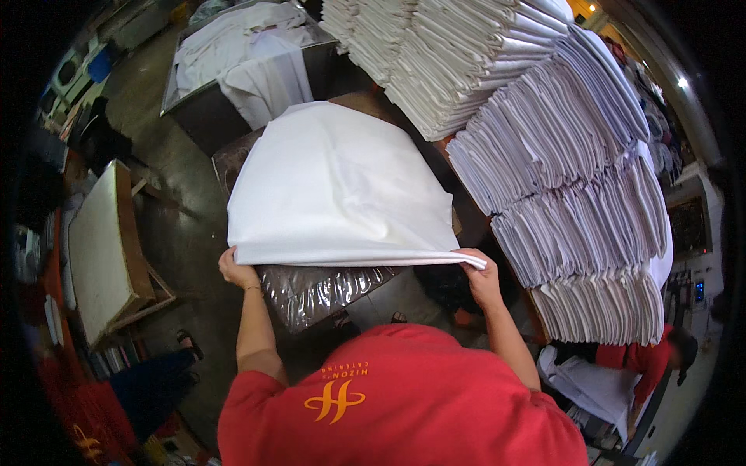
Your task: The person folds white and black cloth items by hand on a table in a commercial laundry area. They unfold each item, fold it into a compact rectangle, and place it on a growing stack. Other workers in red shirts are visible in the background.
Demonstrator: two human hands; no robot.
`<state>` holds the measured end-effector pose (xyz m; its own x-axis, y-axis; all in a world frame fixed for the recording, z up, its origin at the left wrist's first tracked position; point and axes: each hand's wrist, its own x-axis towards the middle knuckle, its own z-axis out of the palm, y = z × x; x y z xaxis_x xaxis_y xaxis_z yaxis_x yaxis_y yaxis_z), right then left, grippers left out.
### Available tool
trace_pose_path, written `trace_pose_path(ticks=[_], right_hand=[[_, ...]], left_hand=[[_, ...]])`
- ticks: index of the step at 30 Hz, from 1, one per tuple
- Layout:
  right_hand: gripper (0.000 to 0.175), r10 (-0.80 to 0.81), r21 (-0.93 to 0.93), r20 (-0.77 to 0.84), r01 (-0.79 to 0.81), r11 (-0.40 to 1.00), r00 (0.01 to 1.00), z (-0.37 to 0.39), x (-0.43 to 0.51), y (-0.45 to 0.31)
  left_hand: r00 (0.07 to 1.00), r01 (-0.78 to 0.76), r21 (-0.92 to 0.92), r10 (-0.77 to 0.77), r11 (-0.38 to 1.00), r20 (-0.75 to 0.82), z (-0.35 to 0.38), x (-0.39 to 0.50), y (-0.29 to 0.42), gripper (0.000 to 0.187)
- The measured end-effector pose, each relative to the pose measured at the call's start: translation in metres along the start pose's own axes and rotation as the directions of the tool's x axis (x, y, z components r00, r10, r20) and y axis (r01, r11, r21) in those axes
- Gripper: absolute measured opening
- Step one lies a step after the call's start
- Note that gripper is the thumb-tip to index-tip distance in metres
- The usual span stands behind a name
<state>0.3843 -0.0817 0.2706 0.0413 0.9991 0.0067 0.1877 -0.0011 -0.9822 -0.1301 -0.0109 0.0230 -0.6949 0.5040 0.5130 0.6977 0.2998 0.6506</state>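
Observation:
A large white cloth lies spread over a table with a clear plastic cover, its near edge gathered into a narrow fold. My left hand grips the left end of that edge, close to the cloth's corner. At the right end, my right hand pinches the folded edge, and a short tip of cloth sticks out past the fingers. The edge runs nearly straight between both hands. Slight wrinkles cross the middle of the cloth.
Tall stacks of folded white cloths rise at the right. A bin of loose white cloth stands at the upper left. A pale board leans at the left. A co-worker in red handles cloth at the lower right; another person is at the lower left.

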Motion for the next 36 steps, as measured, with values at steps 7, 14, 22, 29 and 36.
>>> trace_pose_path(ticks=[7, 14, 22, 29, 36], right_hand=[[0.018, 0.003, -0.036, -0.048, -0.004, 0.999, 0.999, -0.006, 0.005, 0.003], [0.02, -0.078, -0.031, -0.01, 0.078, 0.996, 0.997, -0.019, 0.025, -0.021], [0.017, 0.207, 0.068, -0.017, -0.206, 0.976, 0.978, -0.076, -0.029, 0.01], [0.023, 0.215, 0.175, -0.204, -0.18, 0.968, 0.955, -0.117, -0.032, 0.054], [0.035, 0.326, 0.039, -0.135, -0.323, 0.945, 0.936, -0.057, 0.122, 0.134]], left_hand=[[0.91, 0.4, -0.446, -0.291, 0.801, 0.294, 0.0, 0.02, -0.035, 0.016], [0.986, -0.044, 0.022, 0.04, 0.999, 0.16, -0.011, 0.018, -0.07, 0.02], [0.98, -0.092, -0.487, -0.007, 0.869, -0.199, -0.138, 0.115, 0.008, 0.022], [0.978, 0.128, -0.824, 0.066, 0.552, 0.196, -0.192, 0.159, 0.025, 0.019], [0.854, 0.403, -0.435, -0.159, 0.805, 0.496, -0.054, 0.158, -0.014, 0.022]])
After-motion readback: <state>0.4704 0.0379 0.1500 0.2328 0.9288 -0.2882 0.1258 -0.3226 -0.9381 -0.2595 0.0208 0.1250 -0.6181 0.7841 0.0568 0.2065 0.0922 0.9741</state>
